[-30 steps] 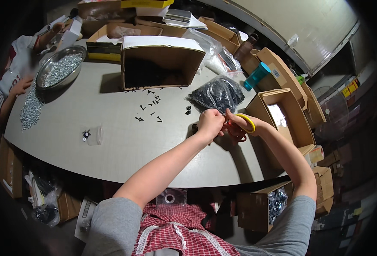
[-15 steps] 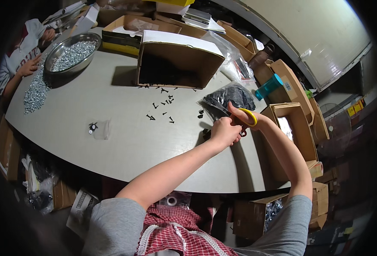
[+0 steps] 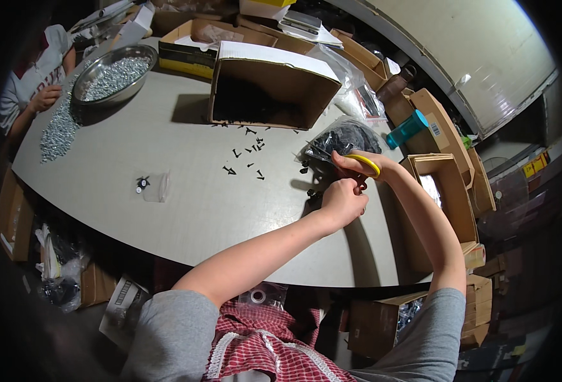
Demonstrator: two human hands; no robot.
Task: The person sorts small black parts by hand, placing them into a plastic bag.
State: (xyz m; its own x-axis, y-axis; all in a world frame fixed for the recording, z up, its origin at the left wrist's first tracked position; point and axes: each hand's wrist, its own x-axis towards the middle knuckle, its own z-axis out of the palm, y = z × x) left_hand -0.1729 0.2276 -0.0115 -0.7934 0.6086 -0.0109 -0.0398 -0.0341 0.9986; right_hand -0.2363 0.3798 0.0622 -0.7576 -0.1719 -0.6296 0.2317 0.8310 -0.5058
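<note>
My left hand point(image 3: 344, 205) is closed above the right part of the table, knuckles up; what its fingers hold, if anything, is hidden. Just beyond it, my right hand point(image 3: 352, 164) has its thumb stretched toward the bag and its fingers curled round a dark red, looped thing point(image 3: 361, 184), mostly covered by both hands. A yellow ring point(image 3: 371, 167) curves over the right hand near the wrist. Right behind the hands lies a clear plastic bag point(image 3: 343, 138) of black parts. A few small black pieces point(image 3: 311, 192) lie left of the hands.
Black screws point(image 3: 255, 148) lie scattered before a tipped carton point(image 3: 277, 67). At the left are a metal bowl point(image 3: 147, 70) and a pile of silvery small parts point(image 3: 58, 137), near a co-worker's hand point(image 3: 45, 97). A small clear bag point(image 3: 156, 186), a teal bottle point(image 3: 407, 130) and an open carton point(image 3: 440, 210) stand around.
My left hand has drawn slightly nearer to me, away from the right hand. The co-worker's raised hand has dropped from sight. The whole view has shifted a little.
</note>
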